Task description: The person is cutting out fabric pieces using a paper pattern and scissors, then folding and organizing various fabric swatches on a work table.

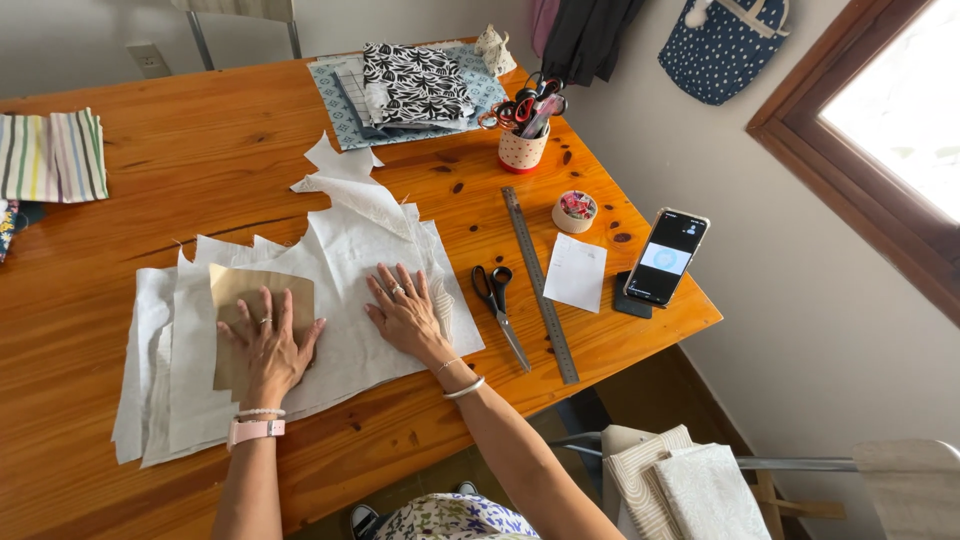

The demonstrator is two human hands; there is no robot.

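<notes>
Fingers (262, 318) of the left hand (268, 345) are spread flat on a tan paper pattern piece (240, 290), pinching nothing — just pressing it down onto the white fabric (340, 260) laid out on the wooden desk (200, 150). Right hand (405, 312) sits just beside it, palm down, fingers fanned out on the same fabric. Black-handled scissors (497, 308) and a metal ruler (540, 285) lie to the right, close by but not touching the cloth.
</notes>
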